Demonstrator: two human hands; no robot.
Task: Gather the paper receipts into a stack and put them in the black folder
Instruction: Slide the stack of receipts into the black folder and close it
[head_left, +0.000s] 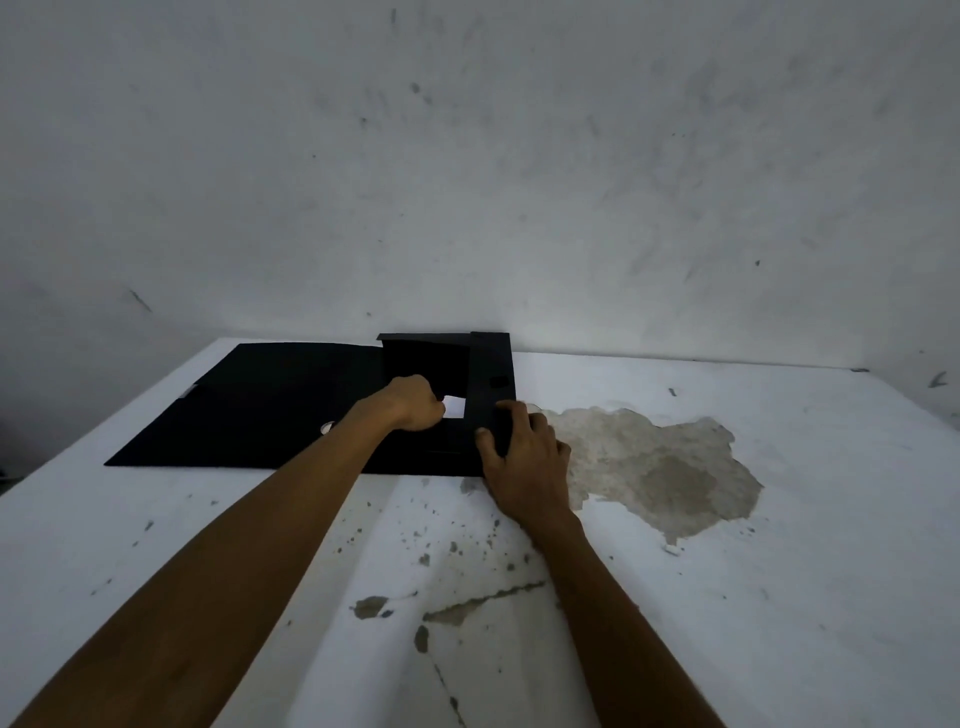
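Flat black folder (270, 410) lies open on the chipped white-painted table (779, 519) by the wall. Left hand (415, 402), fingers curled tight, pins white paper receipts (455, 407) inside it. Right hand (524, 457) clamps the side flap (491, 384).

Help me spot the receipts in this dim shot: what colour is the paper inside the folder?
White, seen in the head view: the paper shows against the black folder.
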